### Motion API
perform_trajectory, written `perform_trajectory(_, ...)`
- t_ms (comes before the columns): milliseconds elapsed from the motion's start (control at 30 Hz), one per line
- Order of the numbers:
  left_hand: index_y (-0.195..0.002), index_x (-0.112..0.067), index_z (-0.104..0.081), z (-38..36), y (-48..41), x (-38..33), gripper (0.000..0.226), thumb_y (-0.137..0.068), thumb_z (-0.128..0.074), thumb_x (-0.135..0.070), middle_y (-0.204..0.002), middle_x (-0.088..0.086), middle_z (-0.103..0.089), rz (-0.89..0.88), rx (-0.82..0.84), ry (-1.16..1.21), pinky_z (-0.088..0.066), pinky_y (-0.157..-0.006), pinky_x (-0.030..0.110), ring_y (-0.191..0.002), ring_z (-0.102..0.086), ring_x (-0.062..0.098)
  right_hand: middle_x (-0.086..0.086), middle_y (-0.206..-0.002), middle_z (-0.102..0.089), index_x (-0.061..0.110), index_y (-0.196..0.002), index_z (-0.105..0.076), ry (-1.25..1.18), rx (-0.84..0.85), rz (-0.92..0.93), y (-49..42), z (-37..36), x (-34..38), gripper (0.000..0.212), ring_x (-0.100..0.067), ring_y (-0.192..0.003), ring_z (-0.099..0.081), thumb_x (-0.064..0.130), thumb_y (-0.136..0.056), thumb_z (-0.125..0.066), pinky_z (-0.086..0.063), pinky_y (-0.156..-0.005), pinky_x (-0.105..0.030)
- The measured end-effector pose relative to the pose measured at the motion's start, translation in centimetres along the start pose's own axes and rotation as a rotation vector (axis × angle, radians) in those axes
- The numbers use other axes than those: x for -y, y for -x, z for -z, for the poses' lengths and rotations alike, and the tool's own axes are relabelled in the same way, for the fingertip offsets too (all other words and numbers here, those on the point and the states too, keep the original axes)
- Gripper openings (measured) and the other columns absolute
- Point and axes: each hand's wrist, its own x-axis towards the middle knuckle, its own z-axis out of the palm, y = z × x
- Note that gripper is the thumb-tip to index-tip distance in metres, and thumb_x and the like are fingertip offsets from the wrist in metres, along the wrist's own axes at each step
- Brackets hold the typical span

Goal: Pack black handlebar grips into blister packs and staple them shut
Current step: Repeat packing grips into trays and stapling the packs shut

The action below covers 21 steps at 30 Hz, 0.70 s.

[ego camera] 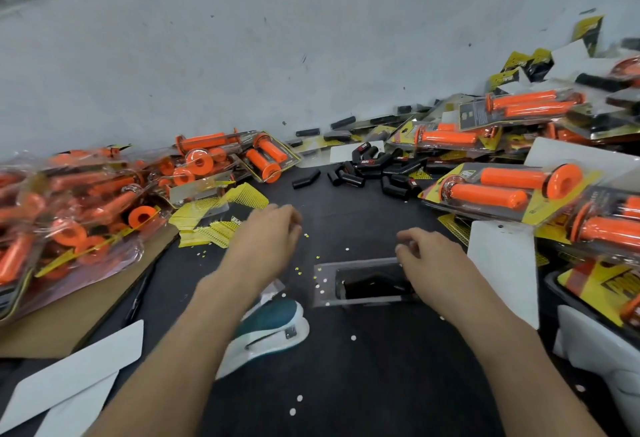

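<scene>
Both my forearms reach forward over the black tabletop [381, 384]. My left hand [273, 232] hovers palm down, blurred, fingers loosely bent and holding nothing. My right hand [429, 256] sits at the right end of the clear blister pack [323, 284], fingers curled; whether they grip it I cannot tell. The pack lies flat in front of me, glossy and rectangular. A matte black grip [370, 286] lies in its cavity, long axis running left to right. A smooth teal-and-white stapler [273, 325] lies under my left forearm.
</scene>
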Motion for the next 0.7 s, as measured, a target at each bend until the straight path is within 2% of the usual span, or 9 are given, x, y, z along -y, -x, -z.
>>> perform_trajectory(133, -0.135, -0.016, -0.049, -0.6, -3.2, 6.7, 0.035, -0.100, -0.044, -0.021, -0.139, 0.010, -0.049, 0.094, 0.102, -0.465, -0.039, -0.104, 0.045, -0.128, -0.044, 0.031, -0.001, -0.136, -0.053, 0.028, -0.139, -0.052, -0.044, -0.025, 0.033, -0.3, -0.2, 0.2, 0.036, -0.019, -0.118, -0.055, 0.031, -0.105, -0.042, -0.044, -0.091, -0.033)
perform_trajectory(267, -0.151, -0.018, -0.030, -1.8, -4.0, 10.9, 0.057, -0.098, -0.051, -0.014, -0.161, 0.010, -0.022, -0.037, 0.083, -0.736, -0.024, -0.117, 0.046, -0.148, -0.022, 0.032, -0.002, -0.135, -0.053, 0.026, -0.140, -0.050, -0.061, -0.039, 0.029, -0.8, -0.2, -0.3, 0.037, -0.018, -0.111, -0.058, 0.027, -0.106, -0.038, -0.045, -0.088, -0.031)
perform_trajectory(333, -0.153, -0.020, -0.026, -2.0, -4.3, 11.7, 0.063, -0.097, -0.055, -0.015, -0.163, 0.008, -0.019, -0.078, 0.097, -0.815, -0.020, -0.120, 0.047, -0.150, -0.017, 0.030, -0.003, -0.136, -0.052, 0.025, -0.141, -0.050, -0.054, -0.049, 0.024, -1.0, -0.2, -0.4, 0.037, -0.018, -0.107, -0.058, 0.024, -0.107, -0.036, -0.043, -0.083, -0.029)
perform_trajectory(433, -0.146, -0.023, -0.037, -2.1, -4.4, 11.9, 0.054, -0.096, -0.056, -0.019, -0.153, 0.005, -0.038, -0.108, 0.129, -0.937, -0.026, -0.116, 0.045, -0.144, -0.031, 0.027, -0.003, -0.136, -0.051, 0.025, -0.141, -0.050, -0.047, -0.058, 0.026, -1.2, -0.3, -0.5, 0.038, -0.016, -0.105, -0.056, 0.024, -0.107, -0.034, -0.039, -0.080, -0.027)
perform_trajectory(533, -0.138, -0.020, -0.048, -2.0, -4.1, 12.1, 0.046, -0.093, -0.060, -0.020, -0.139, 0.006, -0.052, -0.167, 0.087, -1.004, -0.034, -0.107, 0.044, -0.132, -0.045, 0.027, -0.002, -0.136, -0.052, 0.025, -0.141, -0.050, -0.051, -0.055, 0.030, -1.3, -0.4, -0.6, 0.037, -0.016, -0.107, -0.055, 0.025, -0.107, -0.035, -0.039, -0.082, -0.026)
perform_trajectory(567, -0.130, -0.015, -0.055, -1.9, -3.9, 12.2, 0.041, -0.090, -0.064, -0.017, -0.131, 0.010, -0.058, -0.223, 0.038, -1.010, -0.039, -0.101, 0.045, -0.124, -0.052, 0.029, -0.003, -0.136, -0.052, 0.025, -0.141, -0.050, -0.050, -0.053, 0.030, -1.3, -0.5, -0.6, 0.037, -0.016, -0.108, -0.054, 0.025, -0.107, -0.035, -0.040, -0.083, -0.027)
perform_trajectory(633, -0.098, -0.003, -0.069, -1.3, -3.5, 12.3, 0.029, -0.072, -0.080, -0.004, -0.101, 0.018, -0.067, -0.363, -0.062, -0.992, -0.049, -0.079, 0.046, -0.094, -0.064, 0.034, -0.003, -0.136, -0.052, 0.025, -0.141, -0.050, -0.050, -0.049, 0.031, -1.3, -0.6, -0.5, 0.037, -0.017, -0.112, -0.055, 0.026, -0.107, -0.035, -0.043, -0.085, -0.029)
perform_trajectory(700, -0.076, 0.002, -0.068, -0.8, -3.2, 12.3, 0.022, -0.059, -0.082, 0.006, -0.078, 0.020, -0.064, -0.471, -0.151, -0.963, -0.050, -0.063, 0.042, -0.072, -0.063, 0.033, -0.003, -0.137, -0.052, 0.025, -0.141, -0.050, -0.048, -0.044, 0.035, -1.2, -0.7, -0.3, 0.037, -0.019, -0.115, -0.055, 0.026, -0.107, -0.036, -0.043, -0.086, -0.029)
